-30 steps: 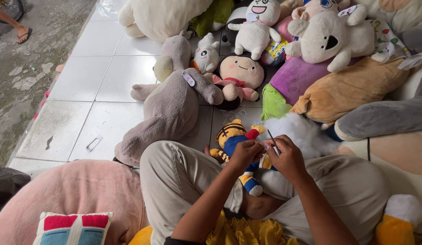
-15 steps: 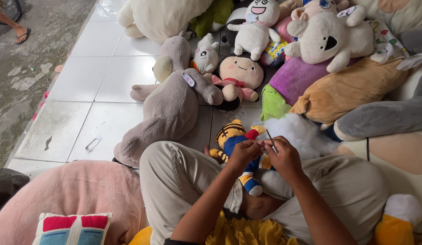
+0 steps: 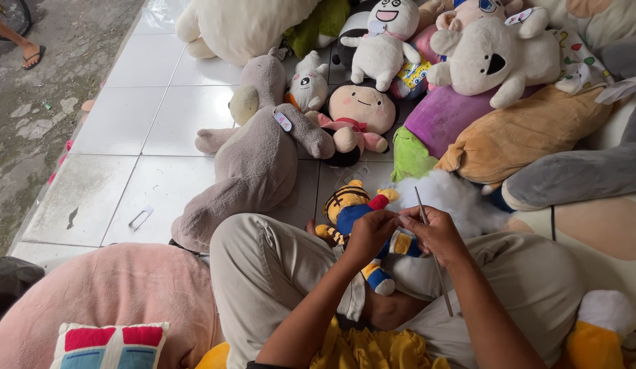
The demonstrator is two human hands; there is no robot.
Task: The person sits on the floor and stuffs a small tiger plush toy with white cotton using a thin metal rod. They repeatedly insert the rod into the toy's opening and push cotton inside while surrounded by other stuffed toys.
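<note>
Left hand (image 3: 370,234): I pinch the small doll (image 3: 362,222) on my lap, fingers closed on it.
Right hand (image 3: 437,234): closed around a thin stick (image 3: 432,260), touching my left fingertips.
Beside doll: white stuffing (image 3: 449,197).
Floor ahead: grey plush (image 3: 253,157), round-faced doll (image 3: 357,113).
Lower left: pink cushion (image 3: 106,301).

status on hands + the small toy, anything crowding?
Left hand pinching small orange-and-blue plush toy. Right hand holding thin metal rod. White stuffing clump and grey plush elephant crowd close.
</note>
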